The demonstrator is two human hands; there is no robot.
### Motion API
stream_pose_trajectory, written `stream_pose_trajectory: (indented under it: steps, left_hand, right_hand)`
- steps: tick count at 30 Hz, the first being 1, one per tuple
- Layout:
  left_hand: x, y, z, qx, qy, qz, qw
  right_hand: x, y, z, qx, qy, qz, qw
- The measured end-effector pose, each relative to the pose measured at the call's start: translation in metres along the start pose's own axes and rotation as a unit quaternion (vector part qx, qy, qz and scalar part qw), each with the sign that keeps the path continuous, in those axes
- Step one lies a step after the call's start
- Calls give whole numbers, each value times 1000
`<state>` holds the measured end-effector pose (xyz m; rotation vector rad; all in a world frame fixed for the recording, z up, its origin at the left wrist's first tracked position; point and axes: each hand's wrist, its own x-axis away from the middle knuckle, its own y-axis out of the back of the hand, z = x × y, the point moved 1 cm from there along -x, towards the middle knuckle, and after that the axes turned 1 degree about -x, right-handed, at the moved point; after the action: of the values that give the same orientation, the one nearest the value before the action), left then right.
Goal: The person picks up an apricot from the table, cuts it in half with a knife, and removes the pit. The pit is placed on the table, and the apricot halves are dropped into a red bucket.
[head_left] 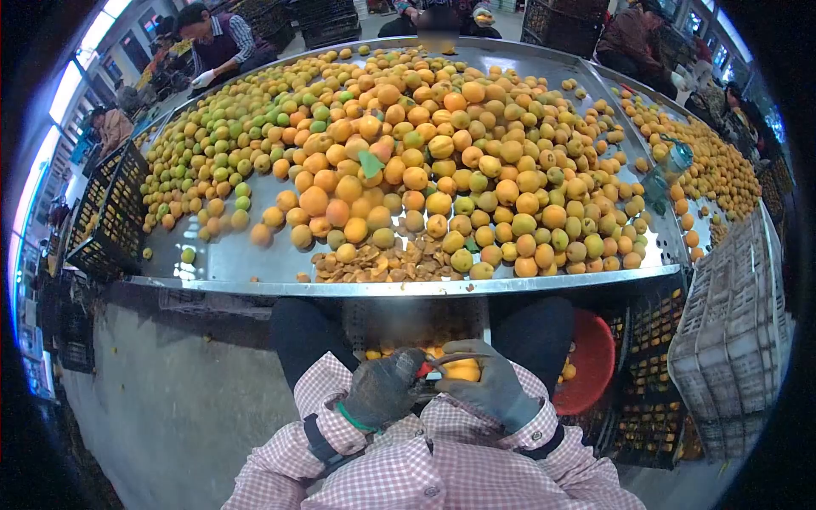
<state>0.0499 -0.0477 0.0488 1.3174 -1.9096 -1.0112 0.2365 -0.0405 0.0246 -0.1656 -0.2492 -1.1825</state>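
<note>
My left hand, in a dark glove with a green cuff edge, is closed around a red-handled tool. A thin, narrow part of the tool reaches toward my right hand. That hand wears a grey glove, and its fingers are wrapped around a yellow-orange apricot. Both hands are close together in front of my body, over a crate between my knees. More orange fruit shows in it behind my hands. On the table's near edge, just beyond, lies a heap of brown apricot stones.
Orange and green apricots are heaped over a metal table with a raised rim. A black crate stands left, a white crate right. A red basin sits by my right knee. Several people work around the tables.
</note>
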Motion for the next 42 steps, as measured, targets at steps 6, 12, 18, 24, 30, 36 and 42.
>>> stream_pose_trajectory:
  steps: [6, 12, 18, 24, 30, 36, 42]
  left_hand:
    - [-5, 0, 2, -3, -63, -3, 998]
    - [-6, 5, -2, -99, -98, -30, 990]
    - [-5, 0, 3, -125, -113, -41, 985]
    - [0, -13, 8, 41, -82, -8, 996]
    - [-7, -10, 2, 9, -18, 27, 999]
    - [-10, -26, 16, 25, -24, -6, 999]
    - [-28, -20, 23, 233, -13, 49, 971]
  right_hand:
    - [1, -6, -11, 17, 99, 8, 995]
    - [8, -12, -10, -28, 65, -8, 997]
    - [5, -5, -12, 104, 128, -11, 986]
    - [4, -9, -1, 168, 179, -42, 968]
    - [-10, -7, -8, -145, -49, -5, 988]
    - [-22, -14, -8, 124, 177, -77, 973]
    - [-14, -4, 27, 290, 118, -81, 946]
